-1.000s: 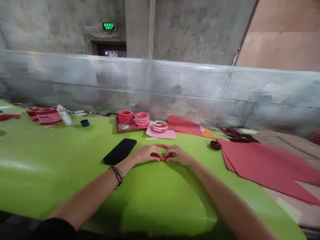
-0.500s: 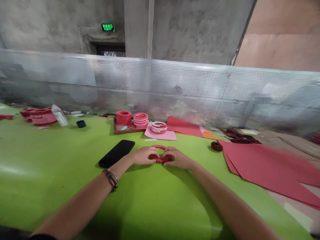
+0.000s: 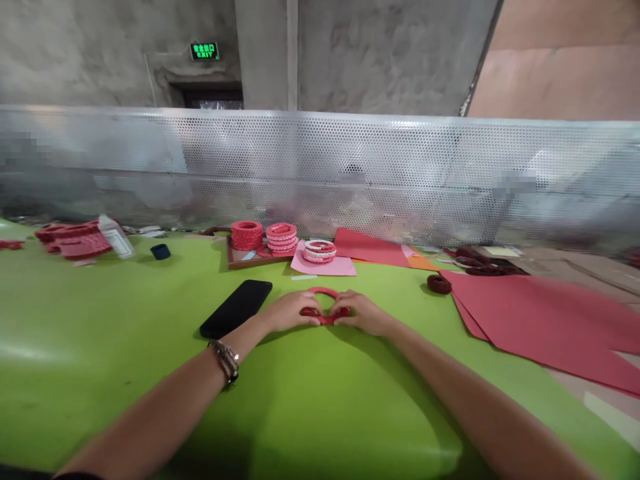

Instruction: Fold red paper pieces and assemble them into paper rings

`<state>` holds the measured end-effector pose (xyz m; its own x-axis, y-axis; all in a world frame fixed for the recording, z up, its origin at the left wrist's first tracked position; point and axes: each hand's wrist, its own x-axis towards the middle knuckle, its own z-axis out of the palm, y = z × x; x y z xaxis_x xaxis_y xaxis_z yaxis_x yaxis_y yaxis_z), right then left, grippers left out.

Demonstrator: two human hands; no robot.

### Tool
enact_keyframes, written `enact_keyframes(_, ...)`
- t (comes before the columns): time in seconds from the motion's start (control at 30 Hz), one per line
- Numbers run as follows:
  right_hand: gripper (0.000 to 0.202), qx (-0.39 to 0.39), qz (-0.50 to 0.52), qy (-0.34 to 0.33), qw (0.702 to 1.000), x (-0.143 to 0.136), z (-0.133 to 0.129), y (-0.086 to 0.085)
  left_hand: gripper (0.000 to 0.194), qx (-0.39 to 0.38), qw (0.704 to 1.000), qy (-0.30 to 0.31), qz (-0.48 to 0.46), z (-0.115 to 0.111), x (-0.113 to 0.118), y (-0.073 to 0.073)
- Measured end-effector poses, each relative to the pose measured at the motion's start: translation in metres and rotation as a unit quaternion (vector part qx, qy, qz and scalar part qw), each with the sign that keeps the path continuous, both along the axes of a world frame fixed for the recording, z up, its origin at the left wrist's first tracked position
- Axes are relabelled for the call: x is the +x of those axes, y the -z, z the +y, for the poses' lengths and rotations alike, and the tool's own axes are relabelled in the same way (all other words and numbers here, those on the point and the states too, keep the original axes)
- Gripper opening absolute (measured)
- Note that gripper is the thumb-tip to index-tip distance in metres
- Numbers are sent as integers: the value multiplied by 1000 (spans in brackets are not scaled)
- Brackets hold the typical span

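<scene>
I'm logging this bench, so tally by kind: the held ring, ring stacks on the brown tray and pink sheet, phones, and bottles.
Held red ring: 1
Ring stacks: 3 (2 on the brown tray, 1 on the pink sheet)
Phone: 1
Bottle: 1
Total: 6

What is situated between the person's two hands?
The head view shows a red ring between the left hand and the right hand, held by both.

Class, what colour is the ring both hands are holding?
The ring is red, shown in the head view.
</scene>
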<state>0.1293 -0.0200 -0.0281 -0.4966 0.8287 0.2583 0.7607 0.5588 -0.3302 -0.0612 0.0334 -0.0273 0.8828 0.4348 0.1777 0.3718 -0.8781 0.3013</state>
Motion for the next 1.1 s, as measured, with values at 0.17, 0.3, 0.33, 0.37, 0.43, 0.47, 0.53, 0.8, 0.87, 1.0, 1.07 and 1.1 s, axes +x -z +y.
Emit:
enact_keyframes(0.17,10,-8,-1,6,1000,-5,1,1,14,-13,1000,14,7,4,-1,-2)
enact_keyframes(0.3,33,-14,-13,7,1000,-2,0,-3,13,-27,999,3,25,3,-7,-7)
enact_keyframes(0.33,35,-16,-16,6,1000,0,0,-5,13,-29,999,0,27,2,-8,-7)
enact_keyframes(0.37,33,-17,-18,3,1000,2,-1,-6,14,-29,999,-3,28,1,-9,-7)
enact_keyframes(0.43,20,-18,-19,-3,1000,5,-1,-7,18,-26,999,-9,24,-1,-9,-6)
enact_keyframes(0.47,15,-17,-19,-6,1000,5,-1,-7,19,-23,999,-11,21,-2,-8,-5)
enact_keyframes(0.53,11,-9,-16,-7,1000,4,0,-5,15,-15,1000,-8,14,-3,-5,-3)
enact_keyframes(0.8,5,1,7,-11,1000,-1,2,1,12,-6,1000,19,-1,-2,1,2)
enact_keyframes(0.87,5,-3,9,-8,1000,-2,2,0,12,-11,1000,21,1,-1,1,2)
enact_keyframes(1.0,18,-11,4,7,1000,0,-1,-3,12,-21,1000,10,14,1,-4,0)
enact_keyframes(1.07,30,-15,0,11,1000,4,-1,-5,14,-21,1000,-3,18,2,-7,-1)
enact_keyframes(1.1,32,-18,-2,10,1000,5,-1,-5,15,-19,1000,-8,18,2,-8,-2)
